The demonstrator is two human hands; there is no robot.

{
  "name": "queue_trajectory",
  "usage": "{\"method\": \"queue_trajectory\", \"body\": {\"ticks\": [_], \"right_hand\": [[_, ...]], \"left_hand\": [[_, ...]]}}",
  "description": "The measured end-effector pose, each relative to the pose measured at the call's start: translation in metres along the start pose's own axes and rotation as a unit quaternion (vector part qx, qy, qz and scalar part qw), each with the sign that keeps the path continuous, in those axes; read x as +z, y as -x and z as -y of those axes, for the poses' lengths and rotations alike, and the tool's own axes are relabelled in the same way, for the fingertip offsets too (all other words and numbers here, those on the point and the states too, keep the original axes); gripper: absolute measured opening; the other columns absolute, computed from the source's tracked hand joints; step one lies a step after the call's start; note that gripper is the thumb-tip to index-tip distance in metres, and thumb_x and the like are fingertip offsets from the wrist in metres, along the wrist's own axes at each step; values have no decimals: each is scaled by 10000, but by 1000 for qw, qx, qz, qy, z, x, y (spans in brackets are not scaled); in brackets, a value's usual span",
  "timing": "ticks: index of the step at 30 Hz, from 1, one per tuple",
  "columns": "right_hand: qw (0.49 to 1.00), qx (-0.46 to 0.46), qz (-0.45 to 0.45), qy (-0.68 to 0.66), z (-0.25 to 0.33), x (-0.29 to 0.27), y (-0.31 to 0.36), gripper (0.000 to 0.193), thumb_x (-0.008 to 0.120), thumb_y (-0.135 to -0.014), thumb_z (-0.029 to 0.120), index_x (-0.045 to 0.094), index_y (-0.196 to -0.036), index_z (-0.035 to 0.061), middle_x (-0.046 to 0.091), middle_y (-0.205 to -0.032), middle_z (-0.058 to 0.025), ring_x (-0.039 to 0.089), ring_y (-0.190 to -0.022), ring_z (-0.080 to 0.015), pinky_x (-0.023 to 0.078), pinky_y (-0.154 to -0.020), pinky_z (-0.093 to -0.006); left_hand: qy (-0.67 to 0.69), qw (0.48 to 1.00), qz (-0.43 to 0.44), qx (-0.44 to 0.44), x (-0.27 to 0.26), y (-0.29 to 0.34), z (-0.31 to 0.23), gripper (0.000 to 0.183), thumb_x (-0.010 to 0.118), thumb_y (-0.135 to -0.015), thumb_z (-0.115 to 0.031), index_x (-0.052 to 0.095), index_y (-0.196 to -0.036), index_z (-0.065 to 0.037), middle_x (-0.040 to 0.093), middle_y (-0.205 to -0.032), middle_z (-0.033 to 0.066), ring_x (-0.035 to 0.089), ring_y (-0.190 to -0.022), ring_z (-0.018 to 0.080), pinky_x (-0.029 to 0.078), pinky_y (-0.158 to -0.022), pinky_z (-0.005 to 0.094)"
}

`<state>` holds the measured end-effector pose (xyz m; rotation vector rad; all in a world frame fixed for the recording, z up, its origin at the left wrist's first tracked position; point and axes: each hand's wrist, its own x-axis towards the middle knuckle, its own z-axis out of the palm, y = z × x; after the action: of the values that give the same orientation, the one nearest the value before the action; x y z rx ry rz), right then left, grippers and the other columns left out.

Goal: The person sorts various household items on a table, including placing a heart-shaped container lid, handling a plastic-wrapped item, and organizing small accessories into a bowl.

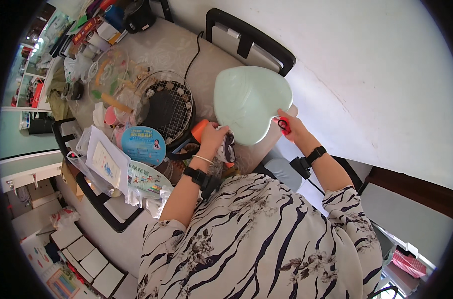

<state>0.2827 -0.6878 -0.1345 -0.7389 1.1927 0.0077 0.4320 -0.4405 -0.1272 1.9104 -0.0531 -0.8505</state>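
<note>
left hand (214,137) grips the pale green heart-shaped plate (249,102); right hand (292,127) pinches red scissors (283,124) at its edge; cutting not evidently begun

near edge of the pale green heart-shaped plate (250,102) hidden behind the left hand (214,139), red object in the right hand (292,128) mostly covered by fingers, far-left table clutter too small to tell, grill (171,107) partly behind round blue fan (143,145)

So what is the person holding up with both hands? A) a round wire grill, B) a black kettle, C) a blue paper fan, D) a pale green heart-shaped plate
D: the left hand and right hand grip opposite edges of the pale green heart-shaped plate, raised above the table.
</note>
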Motion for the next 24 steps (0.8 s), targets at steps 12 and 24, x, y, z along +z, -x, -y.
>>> {"method": "queue_trajectory", "body": {"ticks": [12,24], "right_hand": [[993,9,99,65,-4,22,24,300,733,-803,407,564,-722,173,491,-609,64,425,-505,-43,267,-430,-217],[836,146,312,-427,82,75,61,303,681,-855,194,493,-631,112,396,-518,31,391,-449,-79,282,-401,-196]], "left_hand": [[329,915,130,-197,-14,-16,-6,227,668,-870,-158,573,-986,12,639,-899,81,627,-763,172,520,-659,315],[533,818,195,-90,-48,-6,-35,163,472,-956,-199,559,-957,-62,610,-852,72,608,-790,226,526,-744,388]]}}
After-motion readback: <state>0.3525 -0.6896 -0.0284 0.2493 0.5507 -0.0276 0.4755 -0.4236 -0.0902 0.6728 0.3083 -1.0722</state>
